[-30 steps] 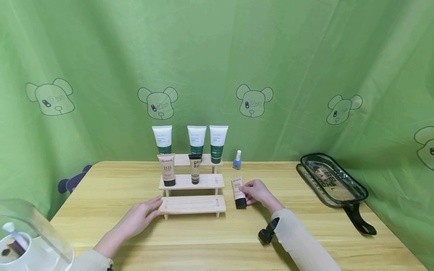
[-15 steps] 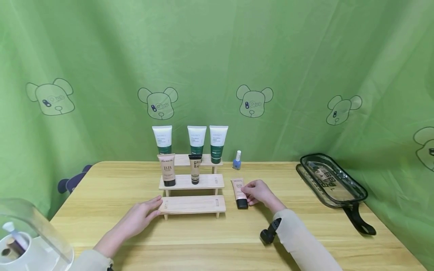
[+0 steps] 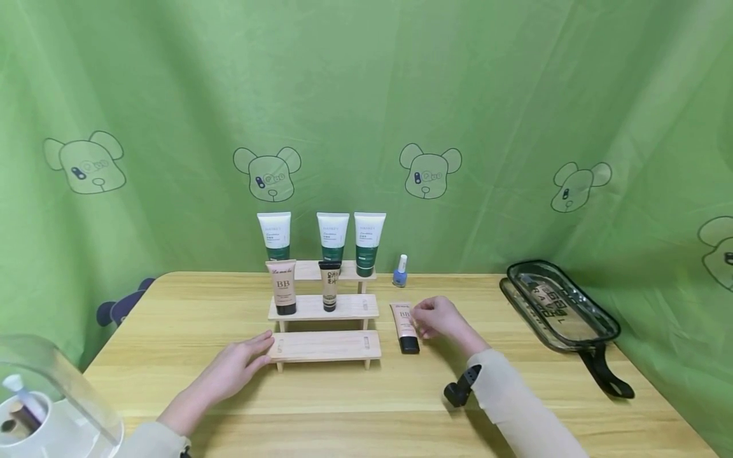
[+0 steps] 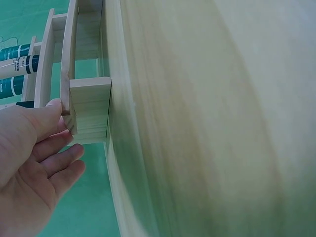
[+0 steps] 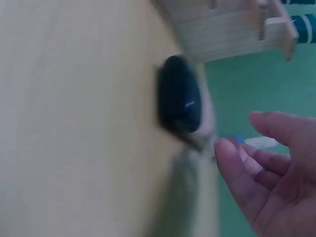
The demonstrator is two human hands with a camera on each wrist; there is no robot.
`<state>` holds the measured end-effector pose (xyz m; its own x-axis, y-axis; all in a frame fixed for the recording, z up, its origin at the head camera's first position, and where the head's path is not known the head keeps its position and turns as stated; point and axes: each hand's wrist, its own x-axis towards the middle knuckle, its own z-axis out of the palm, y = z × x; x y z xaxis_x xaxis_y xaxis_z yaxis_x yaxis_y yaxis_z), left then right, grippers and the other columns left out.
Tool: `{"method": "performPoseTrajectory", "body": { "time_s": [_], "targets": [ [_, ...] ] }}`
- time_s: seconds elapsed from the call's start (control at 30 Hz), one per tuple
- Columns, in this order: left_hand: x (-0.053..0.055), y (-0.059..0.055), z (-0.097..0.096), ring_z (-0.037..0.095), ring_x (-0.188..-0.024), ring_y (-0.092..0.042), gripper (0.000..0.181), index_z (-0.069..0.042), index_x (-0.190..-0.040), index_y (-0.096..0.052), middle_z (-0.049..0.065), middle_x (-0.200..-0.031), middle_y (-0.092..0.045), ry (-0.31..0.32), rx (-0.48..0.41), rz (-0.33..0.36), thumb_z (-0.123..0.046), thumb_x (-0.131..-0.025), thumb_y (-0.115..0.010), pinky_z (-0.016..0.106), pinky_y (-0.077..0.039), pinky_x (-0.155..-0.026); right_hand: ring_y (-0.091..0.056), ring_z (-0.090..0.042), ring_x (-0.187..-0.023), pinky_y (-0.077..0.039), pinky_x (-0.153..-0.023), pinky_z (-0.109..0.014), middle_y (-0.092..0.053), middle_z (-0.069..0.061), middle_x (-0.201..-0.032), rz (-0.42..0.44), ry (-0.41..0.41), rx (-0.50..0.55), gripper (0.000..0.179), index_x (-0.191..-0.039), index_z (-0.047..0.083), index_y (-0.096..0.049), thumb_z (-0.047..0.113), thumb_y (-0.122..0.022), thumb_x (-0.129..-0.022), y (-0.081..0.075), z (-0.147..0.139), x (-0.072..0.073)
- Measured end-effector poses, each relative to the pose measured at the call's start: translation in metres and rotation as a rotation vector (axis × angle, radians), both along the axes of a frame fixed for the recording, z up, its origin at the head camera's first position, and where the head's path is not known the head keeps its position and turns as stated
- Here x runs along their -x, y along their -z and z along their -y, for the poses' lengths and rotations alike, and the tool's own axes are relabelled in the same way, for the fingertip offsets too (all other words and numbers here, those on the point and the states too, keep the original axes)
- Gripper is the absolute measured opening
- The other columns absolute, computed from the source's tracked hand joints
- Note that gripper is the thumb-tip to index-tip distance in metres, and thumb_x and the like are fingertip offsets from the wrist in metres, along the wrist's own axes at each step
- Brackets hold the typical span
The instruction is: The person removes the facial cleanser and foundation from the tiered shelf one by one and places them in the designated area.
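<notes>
A three-step wooden display stand (image 3: pixel 324 345) stands mid-table. My left hand (image 3: pixel 237 367) pinches the left end of its lowest step, thumb and index finger on the plank (image 4: pixel 66 64) in the left wrist view. To the right of the stand, a pink BB cream tube (image 3: pixel 405 327) with a black cap (image 5: pixel 178 94) lies on the table. Right beside it is my right hand (image 3: pixel 443 323), thumb and fingers apart with nothing between them in the right wrist view. Another BB cream tube (image 3: pixel 283 287) and a small black-topped tube (image 3: pixel 329 287) stand on the middle step.
White-and-green tubes (image 3: pixel 367 245) line the top step. A blue nail polish bottle (image 3: pixel 400 272) stands behind the lying tube. A dark transparent lidded case (image 3: pixel 564 305) with a handle lies at the right. A clear-domed holder (image 3: pixel 69 407) fills the near left corner.
My right hand has let go of the BB cream tube and drawn slightly right. The tube has settled flat, a little to the right. My left hand has stayed put.
</notes>
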<state>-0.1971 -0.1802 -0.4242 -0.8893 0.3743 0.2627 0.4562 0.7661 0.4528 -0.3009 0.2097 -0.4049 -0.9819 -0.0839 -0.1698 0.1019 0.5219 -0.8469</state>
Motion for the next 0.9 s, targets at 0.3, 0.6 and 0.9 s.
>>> {"method": "performPoseTrajectory", "body": {
  "time_s": [0.3,0.6,0.9],
  "targets": [
    [0.0,-0.001,0.0,0.037,-0.115,-0.048,0.039,0.005,-0.122,-0.055,0.019,-0.131,-0.048,0.0,0.01,0.001,-0.015,-0.088,-0.062,0.049,-0.038,-0.097,-0.062,-0.033,-0.074,-0.058,-0.063,-0.04,-0.061,-0.018,-0.087,-0.21,-0.16,0.006,0.033,-0.112,-0.01,-0.056,0.013,-0.06,-0.089,-0.047,0.025,-0.005],
    [0.0,-0.001,0.0,0.038,-0.115,-0.048,0.039,0.005,-0.122,-0.056,0.019,-0.13,-0.048,-0.002,0.007,0.004,-0.015,-0.088,-0.062,0.05,-0.037,-0.097,-0.061,-0.03,-0.079,-0.058,-0.062,-0.037,-0.062,-0.016,-0.092,-0.313,-0.266,0.112,0.029,-0.112,-0.006,-0.058,0.009,-0.063,-0.087,-0.063,0.074,-0.012],
    [0.0,-0.001,0.0,0.037,-0.115,-0.049,0.04,0.004,-0.122,-0.056,0.018,-0.131,-0.048,-0.008,0.006,0.003,-0.016,-0.088,-0.062,0.049,-0.038,-0.098,-0.059,-0.022,-0.086,-0.057,-0.067,-0.037,-0.062,-0.01,-0.096,-0.391,-0.296,0.211,0.031,-0.112,-0.003,-0.059,0.009,-0.067,-0.084,-0.05,0.113,-0.008]
  ]
}}
